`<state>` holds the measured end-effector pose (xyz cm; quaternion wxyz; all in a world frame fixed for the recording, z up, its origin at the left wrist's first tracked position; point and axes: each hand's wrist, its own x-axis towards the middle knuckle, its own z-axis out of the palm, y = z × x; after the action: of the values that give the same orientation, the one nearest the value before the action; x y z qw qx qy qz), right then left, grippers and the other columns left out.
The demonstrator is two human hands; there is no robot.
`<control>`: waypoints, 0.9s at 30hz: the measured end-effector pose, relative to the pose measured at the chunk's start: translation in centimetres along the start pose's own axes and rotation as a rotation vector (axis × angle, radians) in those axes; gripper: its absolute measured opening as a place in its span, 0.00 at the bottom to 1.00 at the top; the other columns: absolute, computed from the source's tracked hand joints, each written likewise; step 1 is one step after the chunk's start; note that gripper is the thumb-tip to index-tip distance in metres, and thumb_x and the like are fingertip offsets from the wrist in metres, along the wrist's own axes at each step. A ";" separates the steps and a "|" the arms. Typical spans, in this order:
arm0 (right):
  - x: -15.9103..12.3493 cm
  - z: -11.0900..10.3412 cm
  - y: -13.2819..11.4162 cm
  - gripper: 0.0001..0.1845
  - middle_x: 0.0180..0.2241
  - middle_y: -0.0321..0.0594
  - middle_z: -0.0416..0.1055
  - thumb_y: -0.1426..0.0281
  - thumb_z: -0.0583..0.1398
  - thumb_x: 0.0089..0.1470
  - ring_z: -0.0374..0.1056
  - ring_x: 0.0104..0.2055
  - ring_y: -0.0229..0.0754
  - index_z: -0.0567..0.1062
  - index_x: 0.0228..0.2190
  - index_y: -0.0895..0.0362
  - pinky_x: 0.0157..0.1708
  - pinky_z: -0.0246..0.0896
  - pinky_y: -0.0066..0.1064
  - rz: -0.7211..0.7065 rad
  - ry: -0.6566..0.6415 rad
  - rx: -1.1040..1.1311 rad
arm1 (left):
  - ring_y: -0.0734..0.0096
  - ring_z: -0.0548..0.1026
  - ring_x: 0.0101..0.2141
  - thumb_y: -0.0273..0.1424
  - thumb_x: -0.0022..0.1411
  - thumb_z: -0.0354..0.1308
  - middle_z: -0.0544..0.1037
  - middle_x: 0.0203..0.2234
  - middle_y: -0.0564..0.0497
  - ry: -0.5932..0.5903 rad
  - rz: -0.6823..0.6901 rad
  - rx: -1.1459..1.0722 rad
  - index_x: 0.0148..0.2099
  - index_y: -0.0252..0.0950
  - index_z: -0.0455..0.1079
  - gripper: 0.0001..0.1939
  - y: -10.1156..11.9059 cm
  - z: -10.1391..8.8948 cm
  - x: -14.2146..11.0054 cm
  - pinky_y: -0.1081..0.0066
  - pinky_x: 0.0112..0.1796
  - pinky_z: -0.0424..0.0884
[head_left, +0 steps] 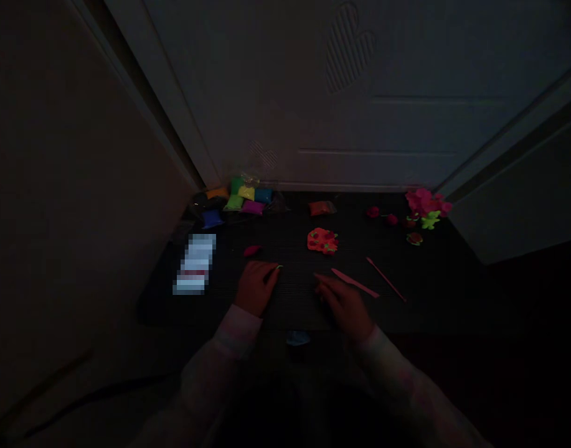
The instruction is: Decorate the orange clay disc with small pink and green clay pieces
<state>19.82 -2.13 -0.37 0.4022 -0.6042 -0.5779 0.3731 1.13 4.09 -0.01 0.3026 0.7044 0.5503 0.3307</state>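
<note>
In the dim head view, my left hand [256,287] is over the dark table with thumb and forefinger pinched on a thin green strip of clay [279,267]. Just beyond it lies a dark pink lump of clay [252,251]. My right hand [345,305] has its fingers bent together; whether something small is between them cannot be made out. Beside that hand lie a pink plastic clay knife [355,283] and a thin pink stick tool [386,279]. Farther back, between the hands, is a flat orange clay piece [319,239] dotted with red and green bits.
Packets of coloured clay [246,194] are heaped at the back left, with an orange packet [321,208] at mid-back. A lit phone [195,264] lies left. Pink clay flowers [428,203] and small clay pieces stand back right. A white door [285,93] rises behind the table [285,314].
</note>
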 end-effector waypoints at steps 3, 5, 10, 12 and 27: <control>0.1 0.1 -0.3 0.11 0.28 0.37 0.72 0.66 0.54 0.49 0.67 0.30 0.39 0.73 0.33 0.54 0.32 0.60 0.31 -0.029 -0.008 -0.058 | 0.63 0.68 0.39 0.32 0.53 0.53 0.76 0.34 0.48 0.026 0.048 0.070 0.36 0.39 0.72 0.09 -0.7 0.1 0.3 0.62 0.44 0.61; 0.1 0.2 -0.4 0.08 0.26 0.36 0.72 0.65 0.55 0.49 0.67 0.29 0.39 0.74 0.26 0.54 0.31 0.60 0.30 -0.044 -0.021 -0.085 | 0.63 0.69 0.38 0.32 0.53 0.53 0.76 0.34 0.49 0.036 0.073 0.104 0.36 0.39 0.72 0.08 -0.9 0.2 0.3 0.63 0.43 0.62; 0.1 0.1 -0.4 0.07 0.26 0.36 0.72 0.65 0.57 0.47 0.68 0.30 0.39 0.73 0.23 0.54 0.32 0.61 0.29 -0.095 -0.049 -0.121 | 0.65 0.70 0.37 0.32 0.55 0.52 0.76 0.33 0.49 0.045 0.121 0.168 0.36 0.38 0.72 0.09 -1.2 0.3 0.2 0.65 0.41 0.64; 0.1 0.0 -0.2 0.07 0.26 0.36 0.73 0.66 0.57 0.47 0.68 0.31 0.39 0.73 0.23 0.54 0.33 0.61 0.29 -0.108 -0.049 -0.132 | 0.66 0.70 0.36 0.32 0.55 0.52 0.76 0.32 0.49 0.046 0.139 0.185 0.35 0.38 0.72 0.09 -1.3 0.3 0.3 0.65 0.41 0.65; -0.1 0.7 0.1 0.12 0.23 0.36 0.72 0.61 0.54 0.50 0.68 0.24 0.36 0.71 0.26 0.57 0.25 0.63 0.26 -0.224 -0.010 -0.287 | 0.68 0.71 0.34 0.30 0.56 0.52 0.76 0.30 0.50 0.078 0.218 0.259 0.35 0.36 0.71 0.08 -1.7 0.4 0.3 0.65 0.38 0.68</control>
<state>19.25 -2.18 -0.75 0.3479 -0.5856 -0.6907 0.2426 0.56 4.76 -1.54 0.1504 0.7797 0.5199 0.3149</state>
